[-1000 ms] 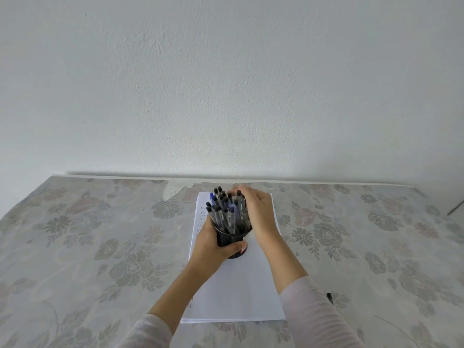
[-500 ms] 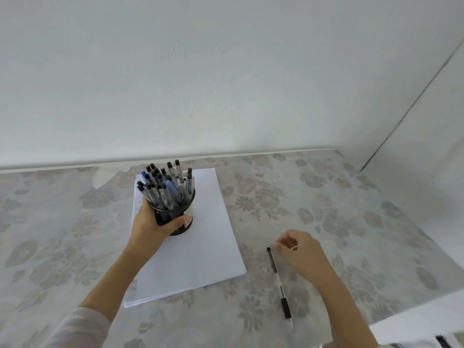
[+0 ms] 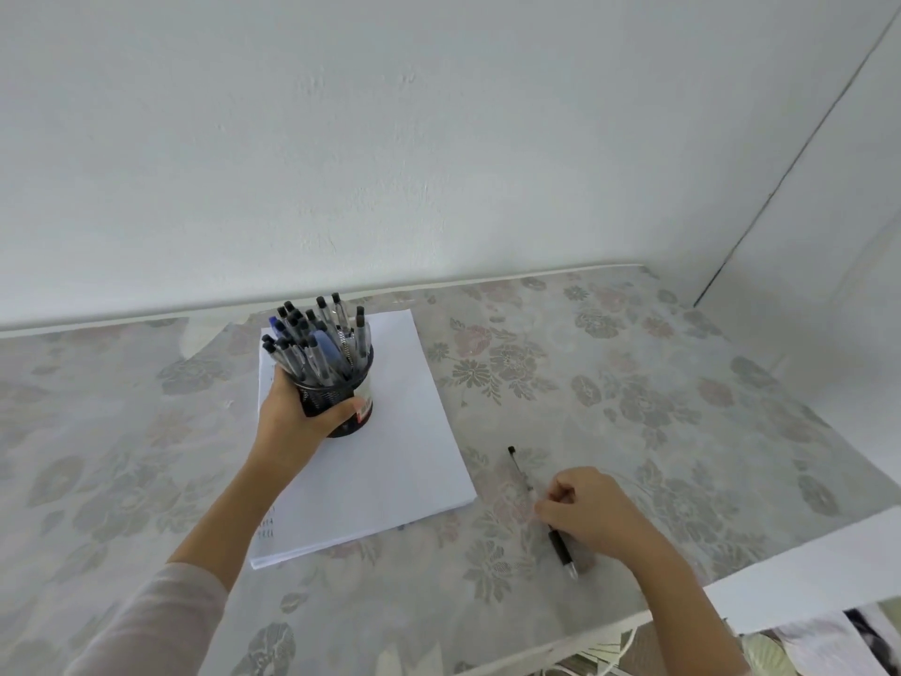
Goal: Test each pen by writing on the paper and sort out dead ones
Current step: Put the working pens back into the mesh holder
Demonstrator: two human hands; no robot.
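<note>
Pinching the loose pen mid-barrel with the right hand — fingers curled down onto it, thumb side hidden, so I read it as a light pinch, not a firm hold. The pen lies flat on the floral tablecloth, near the right edge of the paper and not touching it. The cap end pokes out ahead of the fingers; the black rubber sleeve and tip trail out behind them, toward the wrist.

Handling guess: light, stiff plastic, and the smooth clear barrel is likely to roll or slip. The rubber sleeve is the better hold for writing (needs a regrip, the hand sits too far up).

The left hand is wrapped around the black mesh cup, thumb across the front, cup upright on the far part of the paper. Packed pens stick out above that grip — probably top-heavy, so hold low near the base.
</note>
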